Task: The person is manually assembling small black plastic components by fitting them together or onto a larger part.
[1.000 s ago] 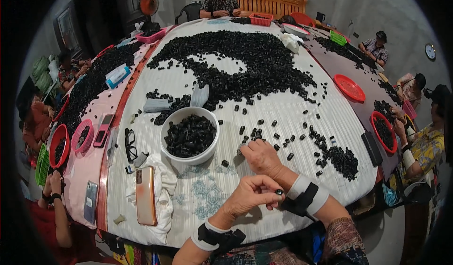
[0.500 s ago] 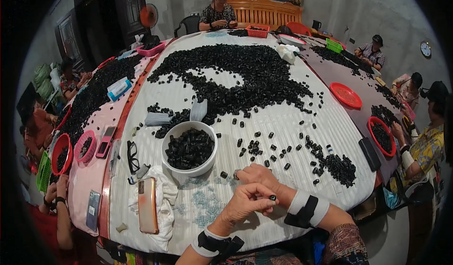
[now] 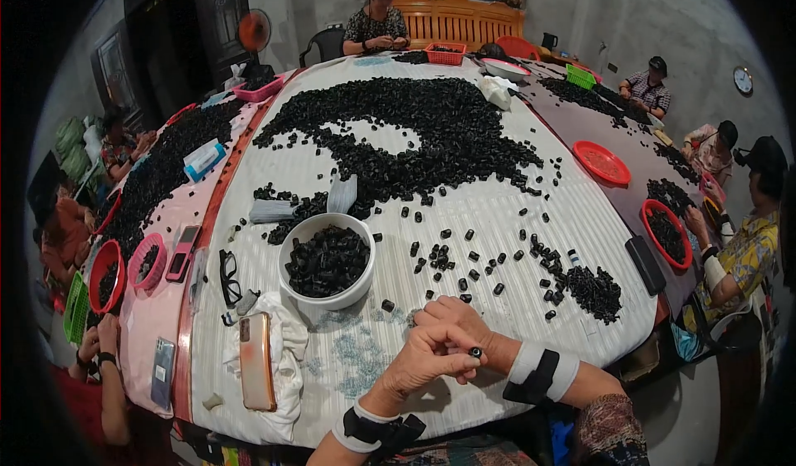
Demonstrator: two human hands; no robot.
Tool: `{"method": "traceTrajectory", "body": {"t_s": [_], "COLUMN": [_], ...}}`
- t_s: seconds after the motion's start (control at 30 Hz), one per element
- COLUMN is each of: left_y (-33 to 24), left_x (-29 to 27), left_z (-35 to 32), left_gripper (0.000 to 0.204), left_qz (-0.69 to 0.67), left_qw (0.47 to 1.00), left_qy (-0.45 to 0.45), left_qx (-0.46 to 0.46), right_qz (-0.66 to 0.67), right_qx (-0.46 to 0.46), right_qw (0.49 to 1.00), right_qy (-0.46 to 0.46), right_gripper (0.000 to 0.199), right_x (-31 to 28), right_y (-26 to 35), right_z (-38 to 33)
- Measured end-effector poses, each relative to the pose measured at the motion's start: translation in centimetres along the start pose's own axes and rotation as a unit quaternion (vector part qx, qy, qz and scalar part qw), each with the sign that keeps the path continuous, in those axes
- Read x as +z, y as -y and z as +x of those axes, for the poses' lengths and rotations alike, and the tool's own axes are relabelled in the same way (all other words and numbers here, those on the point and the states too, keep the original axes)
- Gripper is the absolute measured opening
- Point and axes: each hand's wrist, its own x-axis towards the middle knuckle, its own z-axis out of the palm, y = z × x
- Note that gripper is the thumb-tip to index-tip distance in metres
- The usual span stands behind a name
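1. Both hands meet at the near edge of the white table: the left hand lies over the right hand, and between the fingertips sits one small black cylindrical piece, pinched there
2. Which hand really bears the pinch is hard to call; the left fingers are curled together round the piece, the right hand's fingers are tucked under and mostly hidden, so its grip I cannot tell
3. Just left of the hands and a little farther off stands a white bowl, well filled with finished-looking black pieces
4. Beside the hands, on the near left, a patch of tiny pale bits lies spread on the cloth
5. Loose black pieces are scattered just beyond the hands, with a thicker clump to the right
6. Far across the table, a huge heap of black pieces waits
7. Judging by this, a bowlful is done, one piece is in hand, and by far the greater share is left
8. At the left edge lie an orange phone on a white cloth and a pair of glasses
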Motion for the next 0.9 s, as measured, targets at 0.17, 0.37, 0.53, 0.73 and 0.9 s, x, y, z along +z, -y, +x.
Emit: {"method": "traceTrajectory", "body": {"t_s": [0.17, 0.37, 0.53, 0.73, 0.9], "left_y": [0.01, 0.14, 0.37, 0.39, 0.17], "left_x": [-0.28, -0.08, -0.15, -0.34, -0.32], "left_z": [0.26, 0.17, 0.06, 0.38, 0.44], "left_gripper": [0.011, 0.011, 0.01, 0.009, 0.009], "left_qz": [-0.009, -0.012, -0.017, -0.014, -0.009], "left_qw": [1.0, 1.0, 1.0, 1.0, 1.0], "left_qy": [0.021, 0.018, 0.019, 0.014, 0.013], "left_qx": [0.005, -0.001, 0.001, -0.003, -0.001], "right_qz": [0.005, -0.016, 0.017, -0.004, 0.013], "right_qx": [0.011, 0.057, 0.099, 0.094, 0.131], "right_qw": [1.0, 0.998, 0.995, 0.995, 0.991], "right_qy": [-0.022, 0.001, 0.021, -0.028, -0.006], "right_gripper": [0.025, 0.028, 0.028, 0.028, 0.028], "right_x": [0.21, 0.58, 0.41, 0.49, 0.48], "right_y": [-0.53, -0.25, 0.0, -0.49, -0.58], "right_z": [0.34, 0.54, 0.73, 0.77, 0.59]}}
